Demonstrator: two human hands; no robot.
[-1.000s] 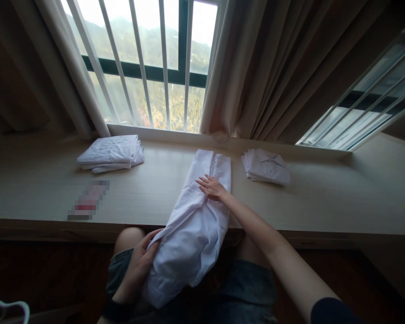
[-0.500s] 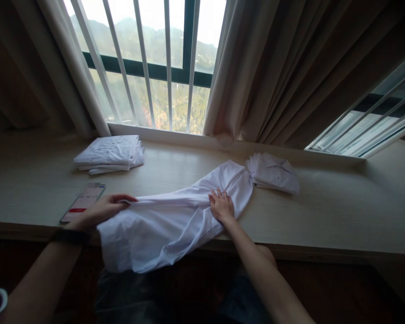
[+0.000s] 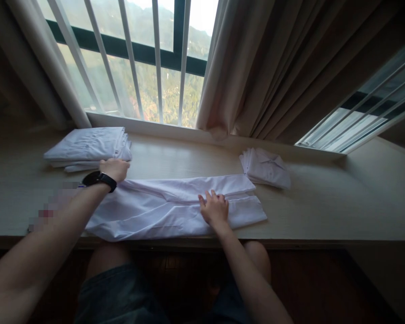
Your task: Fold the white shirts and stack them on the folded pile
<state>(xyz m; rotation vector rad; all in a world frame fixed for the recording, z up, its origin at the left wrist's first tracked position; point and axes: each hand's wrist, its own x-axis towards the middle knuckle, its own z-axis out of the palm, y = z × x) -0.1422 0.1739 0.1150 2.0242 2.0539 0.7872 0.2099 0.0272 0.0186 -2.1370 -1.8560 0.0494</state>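
A pale table (image 3: pixel 323 211) sits under a curtained window (image 3: pixel 148 58). The left hand (image 3: pixel 114 168) pinches a white shirt (image 3: pixel 168 209); the right hand (image 3: pixel 215 210) presses it flat, fingers spread.

Your white garment (image 3: pixel 162 208) lay flat on the tabletop (image 3: pixel 323 211), folded into a long band running left to right near its front edge.

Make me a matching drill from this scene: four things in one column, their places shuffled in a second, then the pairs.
1. left hand
2. right hand
3. stack of folded shirts
4. small folded shirt

A. by the curtain, at the right
B. at the long white garment's left end
C. flat on the garment's middle
D. at the far left under the window

Pairs: 1-B, 2-C, 3-D, 4-A
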